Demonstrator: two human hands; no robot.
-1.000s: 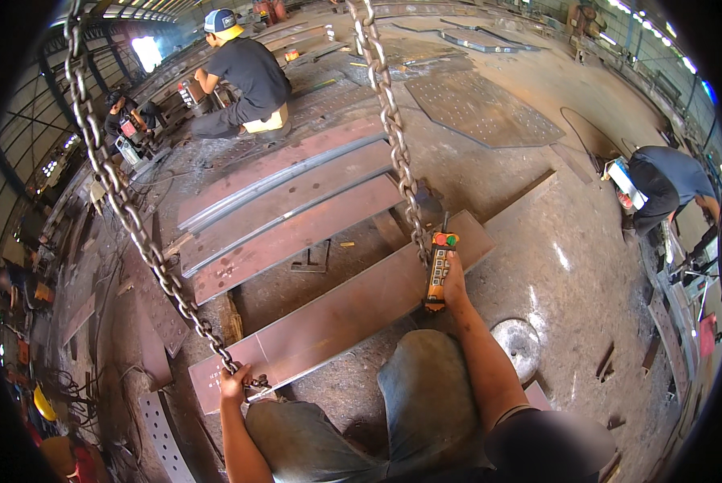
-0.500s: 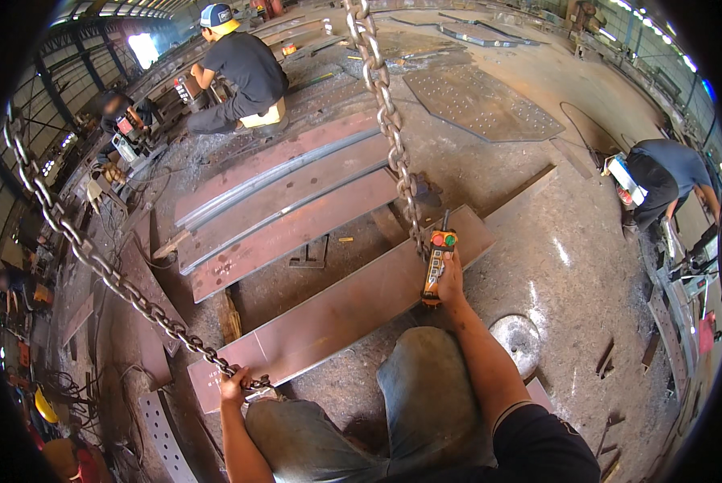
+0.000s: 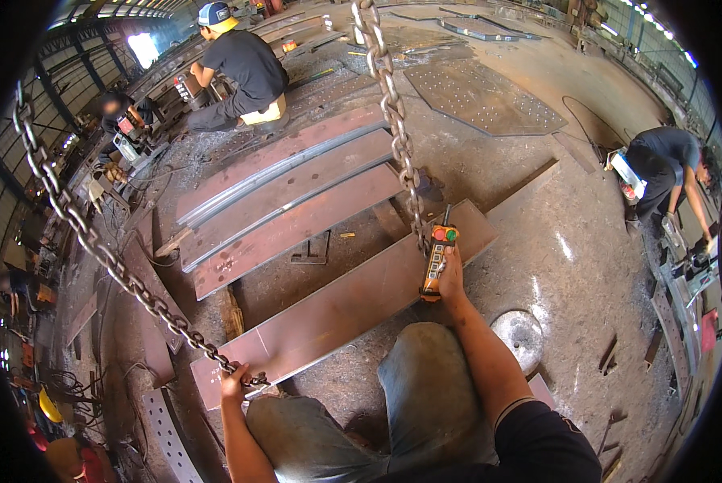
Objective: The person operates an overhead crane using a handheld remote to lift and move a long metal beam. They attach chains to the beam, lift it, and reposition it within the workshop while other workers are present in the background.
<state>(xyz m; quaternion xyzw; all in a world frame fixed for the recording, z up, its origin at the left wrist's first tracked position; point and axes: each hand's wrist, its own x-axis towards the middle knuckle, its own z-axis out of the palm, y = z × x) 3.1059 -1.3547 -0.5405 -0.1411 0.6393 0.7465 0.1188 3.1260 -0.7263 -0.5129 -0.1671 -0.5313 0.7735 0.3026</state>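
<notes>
A long rusty steel plate (image 3: 337,310) lies on the floor in front of my knees. My left hand (image 3: 233,385) grips the lower end of a heavy chain (image 3: 119,270) at the plate's near left corner, where a hook meets the plate edge. That chain runs slack up to the left. My right hand (image 3: 451,274) holds an orange crane remote (image 3: 436,262) with red and green buttons, just above the plate's right end. A second chain (image 3: 397,137) hangs from above down to that right end, beside the remote.
Three more long plates (image 3: 284,189) lie side by side beyond. A person in a cap (image 3: 244,68) crouches at the far end, another person (image 3: 671,165) bends over at the right. A perforated plate (image 3: 482,97) lies further off. A round disc (image 3: 522,334) and scrap pieces lie near my right knee.
The left chain has swung outward to the left and sagged lower. My hands stay at the plate corner and on the remote.
</notes>
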